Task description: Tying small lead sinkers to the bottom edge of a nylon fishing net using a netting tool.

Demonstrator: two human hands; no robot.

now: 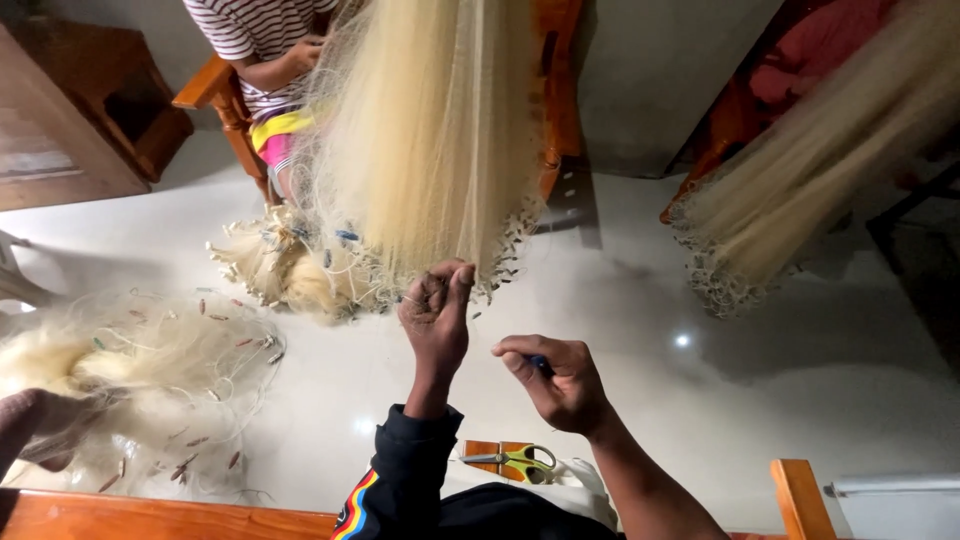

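Hands are working at the bottom edge of a pale fishing net [430, 130] that is hanging in a long, bunched curtain in front of the person wearing the camera. The left hand [436, 312] is reaching up with its fingers pinched tight on the net's lower edge, where small weights and thin cord are dangling. The right hand [562, 380] is hovering lower and to the right, curled closed around a small dark blue tool (too little of it is showing to tell what kind). The left arm is wearing a dark sleeve with rainbow stripes; the right forearm is bare.

Scissors [518, 460] with yellow-green handles are lying just below the hands, near the person's lap. A heap of loose net [140, 370] with small floats is lying on the white floor [760, 400] to the left, and a smaller bundle [285, 270] is piling up beneath the hanging curtain. A second hanging net [820, 170] is showing at the upper right. Another person in a striped shirt [255, 30] is sitting on a wooden chair behind the net, handling it too.

Judging by the piles, part of the netting is already finished, while the hanging length is only partly worked.
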